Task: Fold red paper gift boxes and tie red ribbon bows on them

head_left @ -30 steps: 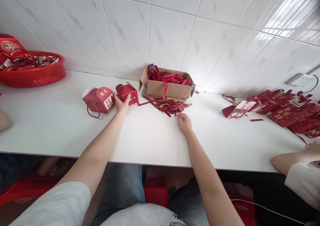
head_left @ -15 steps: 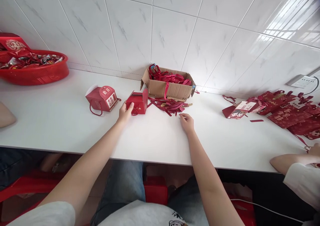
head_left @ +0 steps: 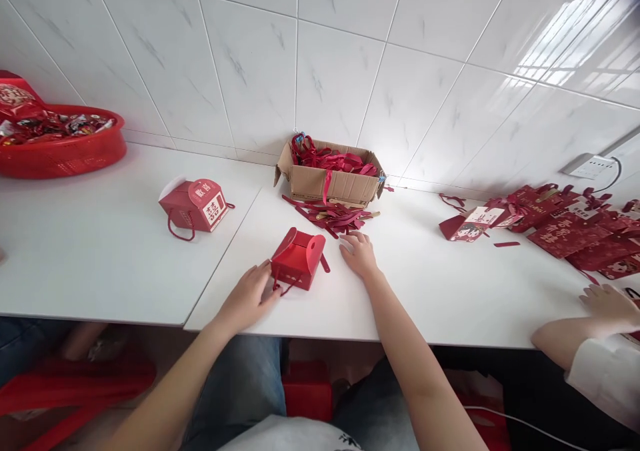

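A small red gift box (head_left: 300, 264) with its top flaps standing apart rests on the white table in front of me. My left hand (head_left: 253, 296) grips its left side, thumb at the front corner beside the red cord handle. To the right of the box, my right hand (head_left: 360, 254) is palm down with its fingers apart, the tips at the near edge of a pile of dark red ribbon strips (head_left: 340, 218). One loose strip (head_left: 325, 262) lies between the box and that hand.
Behind the pile, a cardboard box (head_left: 333, 181) holds red ribbons. A closed gift box (head_left: 195, 204) stands left, near a red basket (head_left: 65, 161) of wrapped sweets. Rightward are another gift box (head_left: 467, 228), several red bags (head_left: 560, 231) and another person's hand (head_left: 610, 304).
The gift box has come nearer to me and right, turned, with its flaps now spread. My left hand moved with it. My right hand went from a pinch to spread fingers.
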Demonstrator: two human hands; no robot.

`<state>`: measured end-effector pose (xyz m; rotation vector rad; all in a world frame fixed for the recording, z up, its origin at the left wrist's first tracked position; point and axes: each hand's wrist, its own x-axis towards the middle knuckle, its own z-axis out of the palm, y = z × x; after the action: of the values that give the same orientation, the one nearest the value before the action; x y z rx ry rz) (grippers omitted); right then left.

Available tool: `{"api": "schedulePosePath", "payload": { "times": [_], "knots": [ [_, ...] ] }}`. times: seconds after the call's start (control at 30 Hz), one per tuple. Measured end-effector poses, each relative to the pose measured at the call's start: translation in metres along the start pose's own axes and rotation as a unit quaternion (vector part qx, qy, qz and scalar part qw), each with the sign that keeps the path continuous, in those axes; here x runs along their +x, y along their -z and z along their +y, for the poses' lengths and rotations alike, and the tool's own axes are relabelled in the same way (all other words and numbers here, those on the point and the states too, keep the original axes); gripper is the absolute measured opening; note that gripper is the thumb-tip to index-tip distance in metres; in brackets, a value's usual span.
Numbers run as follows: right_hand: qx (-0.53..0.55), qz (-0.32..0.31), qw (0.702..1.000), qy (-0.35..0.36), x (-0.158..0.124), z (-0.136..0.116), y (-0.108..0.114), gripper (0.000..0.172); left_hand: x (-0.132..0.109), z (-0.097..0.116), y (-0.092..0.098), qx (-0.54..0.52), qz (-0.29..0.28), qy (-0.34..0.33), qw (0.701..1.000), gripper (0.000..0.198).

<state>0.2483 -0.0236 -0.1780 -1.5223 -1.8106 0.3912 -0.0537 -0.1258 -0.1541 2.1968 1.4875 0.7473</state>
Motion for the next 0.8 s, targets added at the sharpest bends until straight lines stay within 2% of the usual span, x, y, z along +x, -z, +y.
{"api": "schedulePosePath", "payload": {
  "times": [0.1,0.23,0.33,0.4,0.5,0.6,0.63,0.73,0.8],
  "knots": [
    [0.009,-0.013,1.0,-0.007,0.0,0.0,0.001,0.028,-0.005,0.003,-0.005,0.055,-0.011,-0.007,0.998,0.056],
    [0.046,-0.004,0.999,-0.016,0.001,0.0,0.003,0.036,-0.006,0.0,0.0,0.071,-0.064,-0.016,0.995,0.054],
    [0.07,0.005,0.997,-0.021,0.002,0.001,0.004,0.038,-0.001,0.001,0.008,0.025,-0.105,-0.014,0.994,0.044],
    [0.082,0.011,0.996,-0.026,0.003,0.002,0.004,0.037,0.011,0.003,0.014,-0.057,-0.118,-0.006,0.991,0.042],
    [0.098,0.023,0.994,-0.038,0.004,0.003,0.004,0.035,0.05,0.006,0.023,-0.204,-0.099,0.035,0.973,0.044],
    [0.112,0.035,0.992,-0.052,0.005,0.003,0.005,0.033,0.106,0.011,0.026,-0.249,0.005,0.086,0.965,0.041],
    [0.116,0.038,0.991,-0.055,0.005,0.003,0.006,0.032,0.126,0.014,0.024,-0.273,0.018,0.099,0.957,0.04],
    [0.128,0.045,0.989,-0.061,0.005,0.004,0.006,0.03,0.18,0.025,0.009,-0.298,-0.016,0.099,0.949,0.04],
    [0.135,0.052,0.987,-0.066,0.007,0.005,0.006,0.03,0.207,0.032,-0.004,-0.312,-0.044,0.102,0.943,0.043]
  ]
}}
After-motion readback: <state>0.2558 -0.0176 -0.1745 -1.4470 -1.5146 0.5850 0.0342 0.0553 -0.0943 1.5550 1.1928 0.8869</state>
